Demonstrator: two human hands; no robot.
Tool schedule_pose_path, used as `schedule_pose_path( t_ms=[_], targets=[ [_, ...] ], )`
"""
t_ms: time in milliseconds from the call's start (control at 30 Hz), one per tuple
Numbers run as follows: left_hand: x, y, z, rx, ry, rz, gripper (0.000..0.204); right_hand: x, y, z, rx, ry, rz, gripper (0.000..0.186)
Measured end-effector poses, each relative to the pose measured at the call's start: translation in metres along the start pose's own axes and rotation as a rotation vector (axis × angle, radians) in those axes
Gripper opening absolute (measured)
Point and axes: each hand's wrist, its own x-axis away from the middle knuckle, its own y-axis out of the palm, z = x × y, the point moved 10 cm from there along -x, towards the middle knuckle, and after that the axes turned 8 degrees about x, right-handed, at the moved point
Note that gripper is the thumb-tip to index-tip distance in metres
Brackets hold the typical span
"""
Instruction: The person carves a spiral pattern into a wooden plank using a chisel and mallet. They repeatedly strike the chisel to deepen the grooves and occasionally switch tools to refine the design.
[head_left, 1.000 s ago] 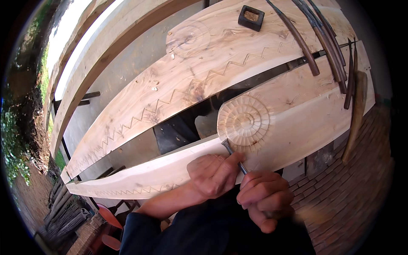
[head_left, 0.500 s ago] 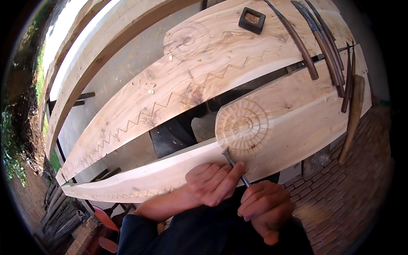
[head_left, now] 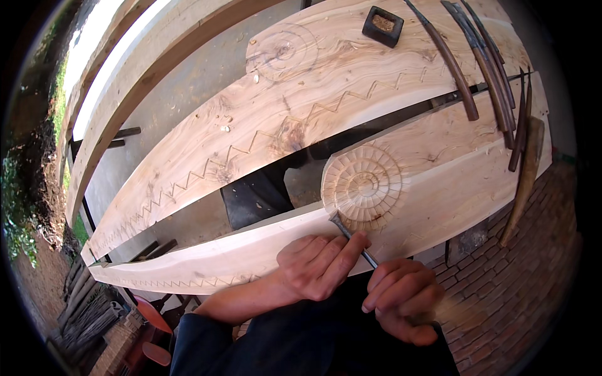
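Note:
A carving chisel [head_left: 342, 227] slants across the lower edge of a round carved rosette [head_left: 367, 185] on the nearer pale wooden plank [head_left: 442, 194]. Its flared steel tip touches the wood at the rosette's lower left rim. My left hand [head_left: 316, 264] is closed around the blade close to the tip, its knuckles resting by the plank's near edge. Lower right, my right hand [head_left: 402, 294] wraps the chisel's handle end, hiding most of it. Rings of small cut cells fill the rosette. A zigzag line runs along the plank's left part.
Beyond a gap lies a second plank [head_left: 207, 135] with a zigzag and a drawn circle. On it stand a small black square box [head_left: 382, 27] and several wooden-handled chisels [head_left: 486, 72]. A wooden mallet-like stick [head_left: 523, 182] overhangs the right end. Brick paving [head_left: 483, 282] lies below.
The view has shifted slightly, so the planks and tools sit a little differently. Both hands stay on the chisel, whose tip remains by the rosette's lower left rim.

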Motion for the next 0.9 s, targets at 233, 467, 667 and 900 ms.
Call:
schedule_pose_path(
  t_ms=[233, 467, 667, 900],
  targets=[
    [-0.004, 0.002, -0.001, -0.007, -0.022, -0.015, 0.037, 0.004, -0.011, 0.004, -0.022, 0.028, 0.070, 0.063],
    [-0.003, 0.007, -0.005, 0.013, -0.083, -0.013, 0.037, 0.013, -0.015, 0.007, -0.091, -0.013, 0.156, 0.059],
    [-0.002, 0.004, -0.008, 0.071, -0.083, -0.014, 0.035, 0.010, -0.002, 0.003, -0.039, -0.001, 0.067, 0.060],
    [0.001, 0.002, -0.004, 0.037, -0.081, -0.015, 0.027, 0.013, -0.003, 0.004, -0.060, 0.028, 0.036, 0.061]
  ],
)
